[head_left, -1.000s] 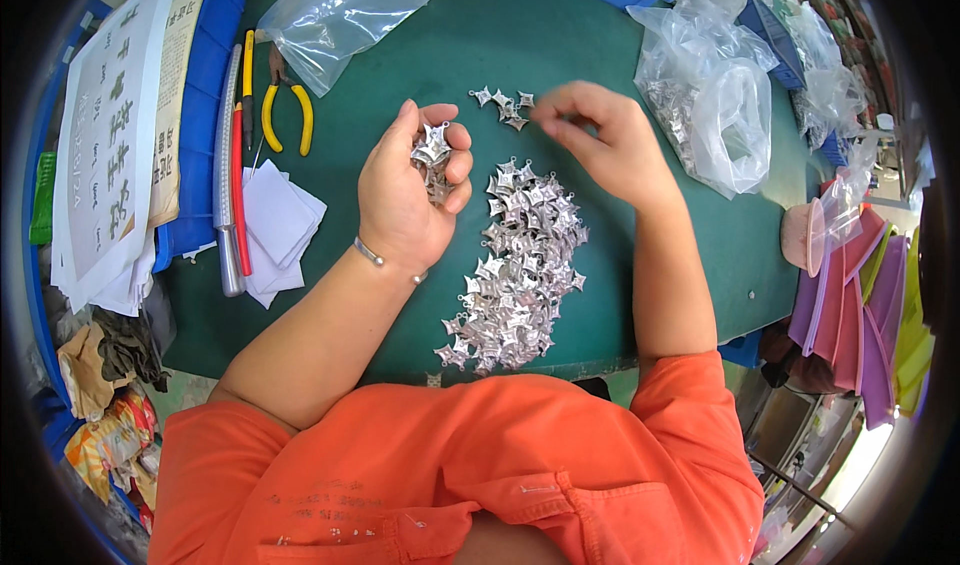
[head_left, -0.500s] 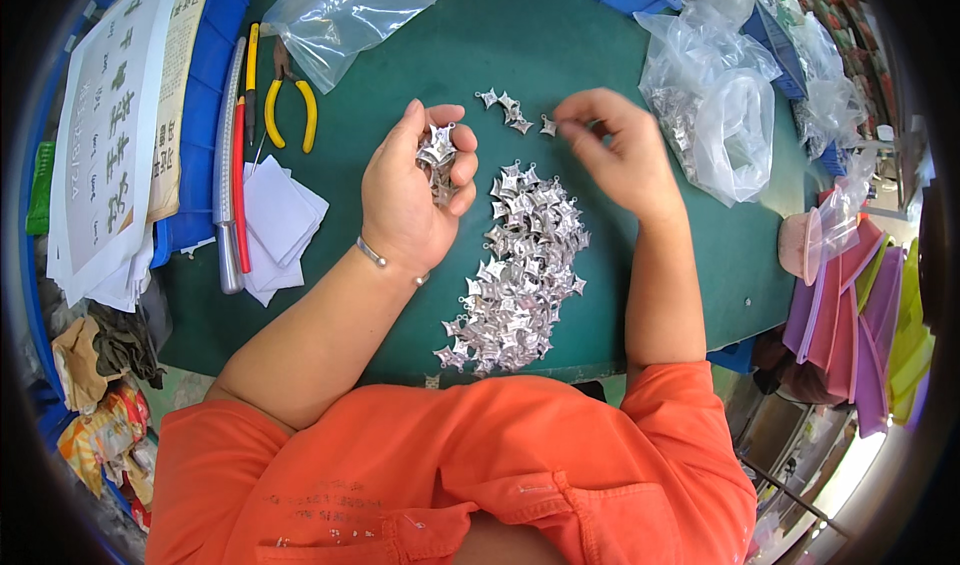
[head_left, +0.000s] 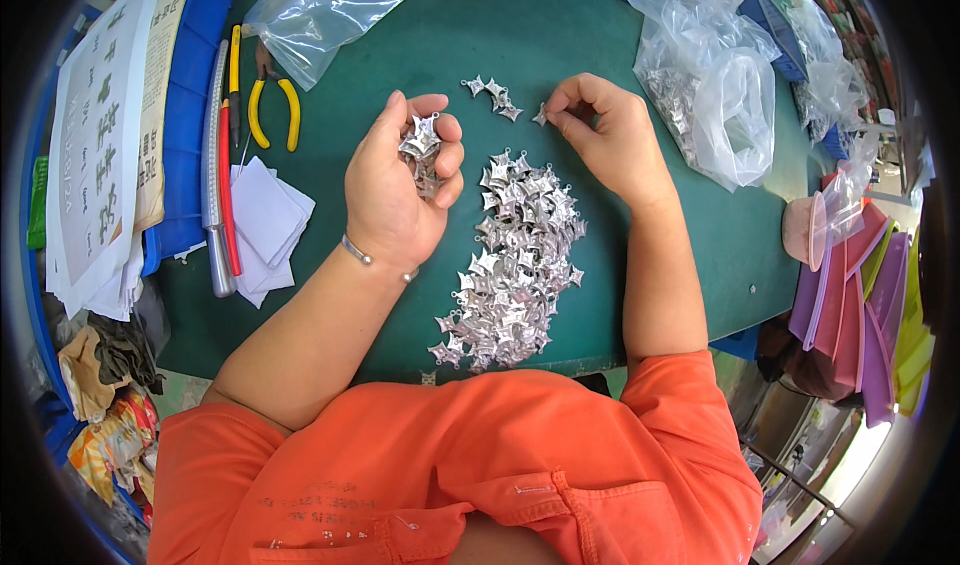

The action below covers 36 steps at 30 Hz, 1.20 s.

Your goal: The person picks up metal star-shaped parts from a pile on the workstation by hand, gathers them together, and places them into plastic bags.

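Observation:
Several small silver metal charms (head_left: 421,139), star-shaped with little loops, lie in the curled fingers of my left hand (head_left: 388,200), palm turned up. My right hand (head_left: 607,137) pinches a single silver charm (head_left: 541,115) between thumb and forefinger, at or just above the table; its fingertips partly cover it. Left of that charm, a short row of loose charms (head_left: 497,96) rests on the green table (head_left: 390,65). A long heap of similar charms (head_left: 520,255) spreads between my forearms toward the table's near edge.
At the left are yellow-handled pliers (head_left: 272,105), a red-and-grey tool (head_left: 228,185), white paper slips (head_left: 265,225) and a blue bin (head_left: 195,115). A clear plastic bag (head_left: 325,10) lies at the back. Bags of metal parts (head_left: 700,105) stand at right, near a pinkish cup (head_left: 803,233).
My right thumb and forefinger have closed on the single charm beside the short row. My left hand keeps its handful. The whole view has shifted slightly.

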Available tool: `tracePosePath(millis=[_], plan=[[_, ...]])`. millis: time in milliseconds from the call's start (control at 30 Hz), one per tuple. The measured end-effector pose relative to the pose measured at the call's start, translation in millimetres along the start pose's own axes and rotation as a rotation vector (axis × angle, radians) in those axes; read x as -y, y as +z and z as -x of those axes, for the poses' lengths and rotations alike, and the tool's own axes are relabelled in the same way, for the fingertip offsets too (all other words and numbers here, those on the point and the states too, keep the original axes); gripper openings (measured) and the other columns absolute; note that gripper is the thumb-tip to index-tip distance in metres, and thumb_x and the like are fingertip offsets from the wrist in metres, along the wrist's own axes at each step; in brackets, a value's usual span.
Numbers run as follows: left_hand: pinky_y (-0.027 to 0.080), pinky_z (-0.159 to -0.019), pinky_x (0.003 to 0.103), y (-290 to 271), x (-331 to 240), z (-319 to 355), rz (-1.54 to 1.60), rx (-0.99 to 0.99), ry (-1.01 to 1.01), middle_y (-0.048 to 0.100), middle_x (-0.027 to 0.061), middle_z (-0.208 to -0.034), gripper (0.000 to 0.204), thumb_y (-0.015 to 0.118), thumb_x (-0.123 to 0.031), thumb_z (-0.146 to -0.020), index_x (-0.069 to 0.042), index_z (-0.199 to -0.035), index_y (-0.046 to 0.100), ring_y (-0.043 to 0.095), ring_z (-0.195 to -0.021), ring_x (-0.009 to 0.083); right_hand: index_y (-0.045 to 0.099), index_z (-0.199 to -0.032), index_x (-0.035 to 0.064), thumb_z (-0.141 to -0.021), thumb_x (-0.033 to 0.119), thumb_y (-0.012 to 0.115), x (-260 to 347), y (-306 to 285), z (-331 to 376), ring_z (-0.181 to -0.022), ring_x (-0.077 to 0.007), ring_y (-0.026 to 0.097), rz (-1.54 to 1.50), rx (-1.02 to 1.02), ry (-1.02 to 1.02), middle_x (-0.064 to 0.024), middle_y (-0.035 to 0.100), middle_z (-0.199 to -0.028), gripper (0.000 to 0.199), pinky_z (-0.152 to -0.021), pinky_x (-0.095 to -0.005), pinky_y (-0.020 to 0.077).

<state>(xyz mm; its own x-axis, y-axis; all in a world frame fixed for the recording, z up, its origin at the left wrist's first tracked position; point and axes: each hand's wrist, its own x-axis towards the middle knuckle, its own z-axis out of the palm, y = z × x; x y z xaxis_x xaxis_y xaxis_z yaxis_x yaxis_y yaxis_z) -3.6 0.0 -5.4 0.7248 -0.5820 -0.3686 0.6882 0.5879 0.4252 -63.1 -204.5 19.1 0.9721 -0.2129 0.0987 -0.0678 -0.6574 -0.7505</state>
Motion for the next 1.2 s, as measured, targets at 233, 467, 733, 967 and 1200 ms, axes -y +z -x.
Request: tracePosePath(millis=[233, 467, 733, 967, 1200], plan=[[0.035, -0.041, 0.022, 3, 0, 1, -0.007, -0.021, 0.001, 0.055, 0.0065, -0.080, 0.030, 0.041, -0.030, -0.098, -0.004, -0.101, 0.054, 0.047, -0.057, 0.0104, 0.061, -0.080, 0.0007, -0.074, -0.004, 0.065, 8, -3, 3, -0.068, -0.0074, 0.056, -0.037, 0.054, -0.113, -0.0010, 0.061, -0.073, 0.008, -0.062, -0.0223, 0.0454], [0.033, -0.041, 0.023, 5, 0, 2, -0.013, -0.040, -0.013, 0.056, 0.0063, -0.080, 0.030, 0.042, -0.031, -0.098, -0.004, -0.101, 0.054, 0.047, -0.058, 0.0106, 0.059, -0.080, -0.0018, -0.071, -0.002, 0.069, 4, -9, 6, -0.063, -0.0125, 0.055, -0.282, 0.242, 0.099, -0.0038, 0.056, -0.069, 0.013, -0.059, -0.0257, 0.0461], [0.033, -0.041, 0.023, 5, -1, 3, -0.006, -0.060, -0.012, 0.056, 0.0057, -0.079, 0.030, 0.042, -0.032, -0.097, -0.005, -0.101, 0.055, 0.047, -0.058, 0.0108, 0.059, -0.079, 0.0003, -0.070, -0.001, 0.069, 17, -4, 3, -0.066, -0.0099, 0.054, -0.129, 0.285, 0.069, -0.0031, 0.058, -0.073, 0.014, -0.061, -0.0246, 0.0455], [0.033, -0.041, 0.023, 4, 1, 2, 0.014, -0.051, -0.009, 0.056, 0.0060, -0.079, 0.030, 0.041, -0.032, -0.098, -0.005, -0.100, 0.055, 0.047, -0.057, 0.0110, 0.059, -0.081, 0.0019, -0.072, 0.001, 0.068, 21, 7, -8, -0.070, -0.0160, 0.056, -0.122, 0.165, -0.033, -0.0050, 0.059, -0.076, 0.012, -0.063, -0.0288, 0.0455], [0.036, -0.042, 0.025, 2, 0, 1, 0.042, -0.026, -0.018, 0.056, 0.0078, -0.078, 0.031, 0.039, -0.031, -0.098, -0.003, -0.100, 0.053, 0.051, -0.058, 0.0133, 0.057, -0.081, 0.0021, -0.073, -0.001, 0.067, 23, 22, -21, -0.068, -0.0117, 0.050, 0.068, 0.037, -0.014, -0.0019, 0.055, -0.076, 0.014, -0.061, -0.0249, 0.0424]])
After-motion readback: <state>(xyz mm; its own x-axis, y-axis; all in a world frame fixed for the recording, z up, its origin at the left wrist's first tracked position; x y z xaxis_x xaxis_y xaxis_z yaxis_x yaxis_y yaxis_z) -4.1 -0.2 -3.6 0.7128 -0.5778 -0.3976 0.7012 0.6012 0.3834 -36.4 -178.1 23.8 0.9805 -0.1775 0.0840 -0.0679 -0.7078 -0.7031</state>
